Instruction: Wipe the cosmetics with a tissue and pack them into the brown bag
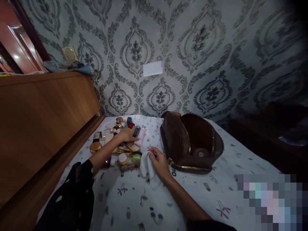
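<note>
Reaching over cosmetics (95, 147) left of centre, our left hand (127, 134) spreads loosely; a brush could roll the pink bottle (141, 136) | centre: our right hand (158, 163) pinches white cloth (147, 165); its drag might shift the green jar (137, 158) | centre-right: brown bag (174, 138) gapes

Bag (176, 141): 1
Cloth (147, 165): 1
Wall card (152, 69): 1
Pink bottle (141, 136): 1
Green jar (137, 158): 1
Wide gold lid (95, 146): 1
Other cosmetics (97, 137): several; overlap prevents exact count

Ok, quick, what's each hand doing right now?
Left hand: open, by the pink bottle; can't tell if touching.
Right hand: closed, pinching the white cloth.
</note>
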The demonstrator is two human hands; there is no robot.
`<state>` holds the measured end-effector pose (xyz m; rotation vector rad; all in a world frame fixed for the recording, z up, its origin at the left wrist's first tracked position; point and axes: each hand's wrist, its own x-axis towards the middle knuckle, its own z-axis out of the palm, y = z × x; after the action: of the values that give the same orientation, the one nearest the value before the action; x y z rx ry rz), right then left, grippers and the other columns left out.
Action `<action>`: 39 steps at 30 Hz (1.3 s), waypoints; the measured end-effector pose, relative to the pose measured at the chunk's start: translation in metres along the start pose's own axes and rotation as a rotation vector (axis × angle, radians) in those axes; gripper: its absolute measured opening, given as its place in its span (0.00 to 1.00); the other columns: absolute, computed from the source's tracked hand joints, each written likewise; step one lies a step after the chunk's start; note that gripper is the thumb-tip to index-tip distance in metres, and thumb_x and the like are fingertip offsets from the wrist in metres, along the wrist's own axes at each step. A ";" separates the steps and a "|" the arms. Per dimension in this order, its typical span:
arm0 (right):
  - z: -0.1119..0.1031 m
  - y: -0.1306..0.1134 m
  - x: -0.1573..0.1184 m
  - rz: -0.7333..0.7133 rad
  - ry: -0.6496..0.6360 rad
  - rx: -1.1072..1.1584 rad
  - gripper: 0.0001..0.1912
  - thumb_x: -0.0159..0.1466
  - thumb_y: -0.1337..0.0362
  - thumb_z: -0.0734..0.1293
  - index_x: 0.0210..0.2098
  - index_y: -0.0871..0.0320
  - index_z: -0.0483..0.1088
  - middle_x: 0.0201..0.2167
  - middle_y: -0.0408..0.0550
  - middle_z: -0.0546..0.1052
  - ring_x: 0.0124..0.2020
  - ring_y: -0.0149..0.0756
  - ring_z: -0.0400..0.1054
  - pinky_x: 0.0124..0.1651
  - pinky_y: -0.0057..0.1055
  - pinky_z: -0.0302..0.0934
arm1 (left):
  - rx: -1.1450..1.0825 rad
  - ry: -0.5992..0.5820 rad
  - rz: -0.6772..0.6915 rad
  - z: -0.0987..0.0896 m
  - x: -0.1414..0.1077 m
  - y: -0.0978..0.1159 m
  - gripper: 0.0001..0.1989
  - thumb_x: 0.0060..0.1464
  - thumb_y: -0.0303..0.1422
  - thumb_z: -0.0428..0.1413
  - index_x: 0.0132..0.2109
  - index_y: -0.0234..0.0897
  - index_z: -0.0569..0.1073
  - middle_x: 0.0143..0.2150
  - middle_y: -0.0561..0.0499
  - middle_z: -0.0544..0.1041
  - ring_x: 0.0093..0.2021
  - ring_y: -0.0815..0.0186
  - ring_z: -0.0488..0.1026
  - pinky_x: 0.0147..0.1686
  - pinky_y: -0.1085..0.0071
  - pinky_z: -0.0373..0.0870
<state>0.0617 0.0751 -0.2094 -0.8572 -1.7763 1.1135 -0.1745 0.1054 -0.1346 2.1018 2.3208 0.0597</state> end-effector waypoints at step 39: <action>0.010 0.003 -0.017 -0.257 -0.175 -0.153 0.19 0.62 0.55 0.63 0.49 0.57 0.71 0.46 0.54 0.75 0.48 0.46 0.69 0.49 0.42 0.65 | -0.210 0.443 -0.331 -0.033 -0.166 -0.040 0.20 0.55 0.22 0.47 0.53 0.37 0.73 0.53 0.43 0.74 0.55 0.55 0.70 0.57 0.59 0.66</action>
<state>0.0598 0.0578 -0.2194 -0.6113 -2.0715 0.9164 -0.1987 -0.0642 -0.1063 1.7157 2.7167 0.7995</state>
